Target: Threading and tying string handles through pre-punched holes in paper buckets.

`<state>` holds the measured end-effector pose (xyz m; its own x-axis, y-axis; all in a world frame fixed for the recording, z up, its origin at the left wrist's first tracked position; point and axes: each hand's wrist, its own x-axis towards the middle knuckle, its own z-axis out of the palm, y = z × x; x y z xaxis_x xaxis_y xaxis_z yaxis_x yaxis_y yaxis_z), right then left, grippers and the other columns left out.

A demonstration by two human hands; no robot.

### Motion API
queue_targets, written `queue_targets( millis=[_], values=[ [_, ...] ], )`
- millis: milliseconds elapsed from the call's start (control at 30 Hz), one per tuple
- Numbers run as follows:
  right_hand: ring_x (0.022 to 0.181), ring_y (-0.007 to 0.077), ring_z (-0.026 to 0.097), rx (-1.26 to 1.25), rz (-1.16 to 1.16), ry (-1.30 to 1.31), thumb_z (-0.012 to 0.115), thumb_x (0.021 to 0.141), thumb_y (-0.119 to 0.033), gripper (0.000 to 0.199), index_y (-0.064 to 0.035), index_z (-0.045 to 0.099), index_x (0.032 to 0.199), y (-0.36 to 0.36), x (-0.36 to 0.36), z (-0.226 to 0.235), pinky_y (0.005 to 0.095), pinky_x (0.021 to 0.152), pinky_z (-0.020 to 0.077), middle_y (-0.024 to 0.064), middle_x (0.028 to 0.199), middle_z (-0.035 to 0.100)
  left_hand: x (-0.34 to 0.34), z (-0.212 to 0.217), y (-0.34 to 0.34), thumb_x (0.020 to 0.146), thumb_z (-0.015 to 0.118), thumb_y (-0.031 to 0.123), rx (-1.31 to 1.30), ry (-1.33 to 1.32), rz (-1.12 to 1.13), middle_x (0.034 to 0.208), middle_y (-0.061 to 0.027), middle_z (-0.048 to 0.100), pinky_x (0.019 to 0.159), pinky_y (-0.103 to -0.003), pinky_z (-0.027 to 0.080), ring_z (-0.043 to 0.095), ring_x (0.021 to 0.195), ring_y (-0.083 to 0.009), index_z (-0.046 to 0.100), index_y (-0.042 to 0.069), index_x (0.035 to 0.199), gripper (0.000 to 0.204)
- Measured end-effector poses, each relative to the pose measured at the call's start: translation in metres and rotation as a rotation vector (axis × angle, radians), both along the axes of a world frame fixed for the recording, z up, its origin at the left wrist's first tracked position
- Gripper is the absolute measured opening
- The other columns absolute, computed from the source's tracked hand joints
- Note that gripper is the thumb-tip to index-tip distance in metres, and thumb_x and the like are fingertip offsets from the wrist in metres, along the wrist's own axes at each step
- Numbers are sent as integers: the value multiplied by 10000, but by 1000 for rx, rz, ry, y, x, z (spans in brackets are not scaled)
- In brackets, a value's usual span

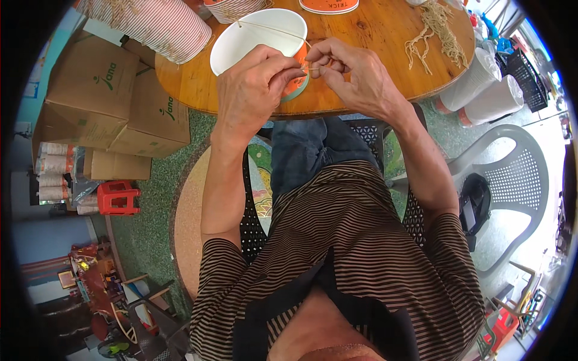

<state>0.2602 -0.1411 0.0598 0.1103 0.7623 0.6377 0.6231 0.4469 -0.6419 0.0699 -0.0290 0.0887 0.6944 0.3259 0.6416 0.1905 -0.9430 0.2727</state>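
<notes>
Twine (313, 69) btwn L hand (251, 84), R hand (360, 78)

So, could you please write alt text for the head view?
A person pinches a thin cord with left hand and right hand at an orange, white-lined bucket on a wooden table. Stacked striped buckets lie at the far left, tangled cords at the far right.

White-lined bucket (250, 45) (orange outside), tan string (283, 31), brown wooden table (388, 36); black-and-tan striped shirt (343, 234), blue jeans (301, 147)
</notes>
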Motion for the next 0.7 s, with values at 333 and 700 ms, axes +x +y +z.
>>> queue_targets(
  millis=[333,700],
  values=[
    [683,245,728,-16,0,-9,609,902,-1,246,-25,618,1147,0,0,-1,346,631,560,118,833,751,0,-7,2,853,776,83,22,-18,19,842,19,690,623,-342,543,698,724,-199,819,147,945,119],
    [791,301,736,60,-49,-177,611,882,-24,192,-43,652,1068,3,5,-5,391,669,575,108,875,739,-1,-2,-6,827,775,88,74,15,-4,887,15,671,601,-367,545,700,727,-223,758,113,899,78]
  ],
)
